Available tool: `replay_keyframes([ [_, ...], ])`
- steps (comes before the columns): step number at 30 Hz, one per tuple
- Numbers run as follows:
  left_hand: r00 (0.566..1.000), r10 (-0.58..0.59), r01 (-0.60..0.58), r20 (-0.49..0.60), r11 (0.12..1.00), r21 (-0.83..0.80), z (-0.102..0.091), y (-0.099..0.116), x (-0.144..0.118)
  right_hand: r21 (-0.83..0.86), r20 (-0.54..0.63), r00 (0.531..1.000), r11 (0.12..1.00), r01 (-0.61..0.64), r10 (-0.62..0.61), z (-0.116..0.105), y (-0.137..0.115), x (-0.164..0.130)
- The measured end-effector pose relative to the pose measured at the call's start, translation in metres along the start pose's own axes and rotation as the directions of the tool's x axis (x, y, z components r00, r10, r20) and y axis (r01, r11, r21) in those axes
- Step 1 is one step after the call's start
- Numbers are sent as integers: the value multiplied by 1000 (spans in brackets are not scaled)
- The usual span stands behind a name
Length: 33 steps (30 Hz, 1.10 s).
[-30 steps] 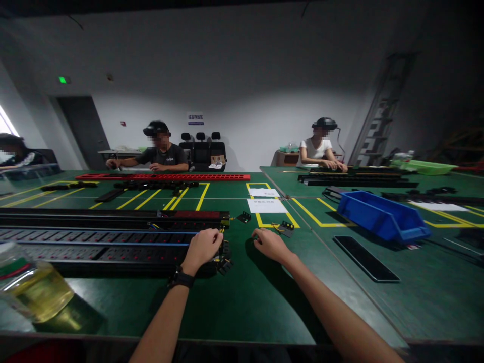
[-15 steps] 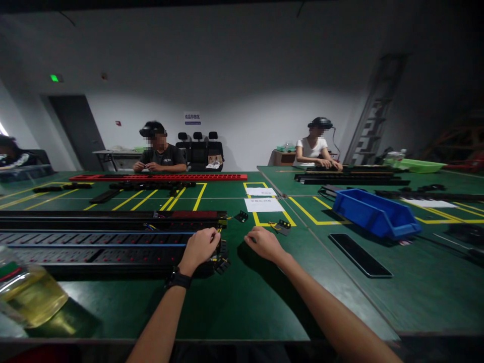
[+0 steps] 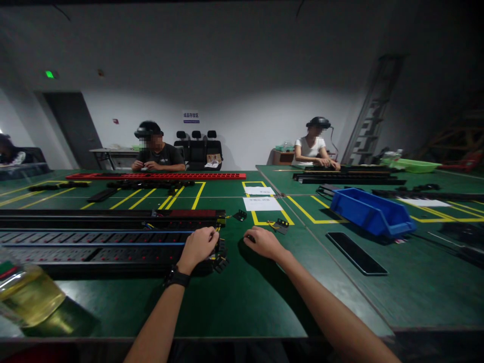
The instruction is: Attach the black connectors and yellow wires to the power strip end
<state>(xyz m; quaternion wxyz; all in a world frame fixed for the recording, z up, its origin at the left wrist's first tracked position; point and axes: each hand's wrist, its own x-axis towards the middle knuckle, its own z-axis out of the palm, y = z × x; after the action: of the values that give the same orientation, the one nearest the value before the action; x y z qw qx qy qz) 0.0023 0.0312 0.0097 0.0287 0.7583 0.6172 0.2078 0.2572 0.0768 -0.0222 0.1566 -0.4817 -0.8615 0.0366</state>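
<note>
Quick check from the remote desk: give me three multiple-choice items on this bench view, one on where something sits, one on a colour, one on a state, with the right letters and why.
1. Where is the left hand?
A. on the right end of the long black power strip
B. inside the blue bin
C. on the white paper sheet

2. What colour is the long rail in front of the person in the dark shirt?
A. blue
B. red
C. white

3. How does the right hand stand?
A. raised high above the table
B. low at the green table, fingers curled
C. flat on the black flat panel

Answers:
1 A, the hand rests at the strip's end beside small black parts.
2 B, the rail shows red against the green top.
3 B, the hand sits low at the table with bent fingers; whether it holds anything cannot be told.
</note>
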Motion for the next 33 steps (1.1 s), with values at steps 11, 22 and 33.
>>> replay_keyframes([
  [11,1000,0,0,-8,1000,17,2,-1,0,-24,68,998,1000,6,-4,5,-6,0],
  [22,1000,-4,4,-9,1000,22,2,-2,1,26,73,996,999,45,-47,4,-4,-1],
  [33,1000,-20,20,-6,999,36,1,-1,0,30,43,997,998,57,-58,-5,-2,1],
])
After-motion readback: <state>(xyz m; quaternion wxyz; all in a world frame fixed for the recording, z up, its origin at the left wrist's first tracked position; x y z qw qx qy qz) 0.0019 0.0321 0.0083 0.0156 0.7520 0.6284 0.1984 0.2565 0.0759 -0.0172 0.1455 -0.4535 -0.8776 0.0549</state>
